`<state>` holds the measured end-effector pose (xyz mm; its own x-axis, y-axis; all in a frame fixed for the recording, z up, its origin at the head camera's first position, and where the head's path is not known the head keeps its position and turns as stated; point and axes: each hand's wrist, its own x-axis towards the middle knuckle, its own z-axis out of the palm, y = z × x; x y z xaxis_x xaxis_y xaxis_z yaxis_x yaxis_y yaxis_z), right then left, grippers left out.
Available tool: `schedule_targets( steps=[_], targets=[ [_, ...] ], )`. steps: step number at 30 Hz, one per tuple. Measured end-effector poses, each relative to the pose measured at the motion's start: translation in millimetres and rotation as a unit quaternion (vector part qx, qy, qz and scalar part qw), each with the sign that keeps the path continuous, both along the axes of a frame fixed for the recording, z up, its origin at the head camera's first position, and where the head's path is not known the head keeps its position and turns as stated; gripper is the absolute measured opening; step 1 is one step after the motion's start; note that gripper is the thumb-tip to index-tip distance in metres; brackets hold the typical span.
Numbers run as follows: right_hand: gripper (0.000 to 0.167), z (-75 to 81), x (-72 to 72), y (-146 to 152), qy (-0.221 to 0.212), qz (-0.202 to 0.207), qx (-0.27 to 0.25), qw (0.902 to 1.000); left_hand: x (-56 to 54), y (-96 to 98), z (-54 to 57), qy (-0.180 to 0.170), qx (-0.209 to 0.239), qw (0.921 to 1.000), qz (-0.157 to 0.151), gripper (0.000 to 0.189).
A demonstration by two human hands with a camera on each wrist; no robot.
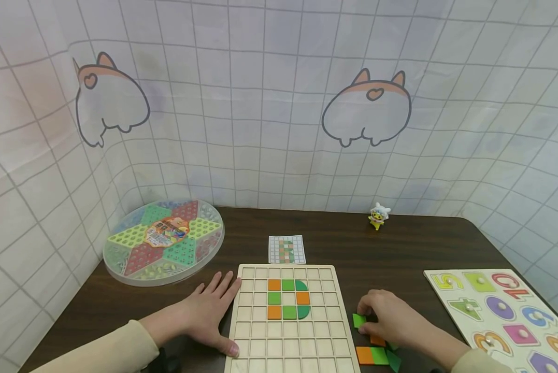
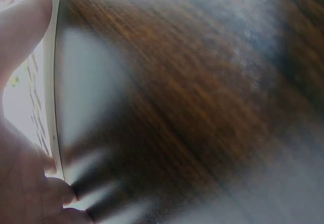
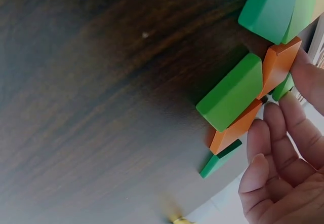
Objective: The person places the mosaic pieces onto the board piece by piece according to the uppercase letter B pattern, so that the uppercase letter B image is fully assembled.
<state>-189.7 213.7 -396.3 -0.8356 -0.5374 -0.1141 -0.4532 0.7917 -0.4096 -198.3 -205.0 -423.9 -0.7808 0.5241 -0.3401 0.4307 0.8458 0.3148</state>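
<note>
A wooden grid board (image 1: 285,348) lies in the middle of the table. Near its upper part, orange, light green and rounded dark green tiles (image 1: 289,312) form a ring around one bare cell. My left hand (image 1: 204,313) rests at the board's left edge with fingers spread; the left wrist view shows the fingers (image 2: 61,189) along the board's side. Right of the board, my right hand (image 1: 390,316) pinches a light green square tile (image 1: 359,321) between thumb and forefinger. Under and beside that hand lie loose orange (image 1: 365,356) and green tiles (image 3: 233,92), partly hidden in the head view.
A small printed pattern card (image 1: 286,249) lies just beyond the board. A round Chinese checkers set (image 1: 209,248) sits at the back left, a little yellow figurine (image 1: 378,216) at the back right. The number puzzle board (image 1: 456,290) lies at the right. Gridded cloth (image 1: 241,155) hangs behind.
</note>
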Motion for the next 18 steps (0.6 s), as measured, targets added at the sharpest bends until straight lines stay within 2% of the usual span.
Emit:
schedule_targets(
  steps=[10,18],
  targets=[
    [0.018,10.6,-0.2,-11,-0.040,-0.034,-0.064,0.9966,-2.0,-1.8,-6.5,0.008,0.007,0.9999,0.012,0.141],
    [0.021,13.0,3.2,-34,-0.064,-0.047,-0.139,0.9871,1.1,0.9,3.0,-0.004,0.003,1.0000,0.005,0.139]
  ],
)
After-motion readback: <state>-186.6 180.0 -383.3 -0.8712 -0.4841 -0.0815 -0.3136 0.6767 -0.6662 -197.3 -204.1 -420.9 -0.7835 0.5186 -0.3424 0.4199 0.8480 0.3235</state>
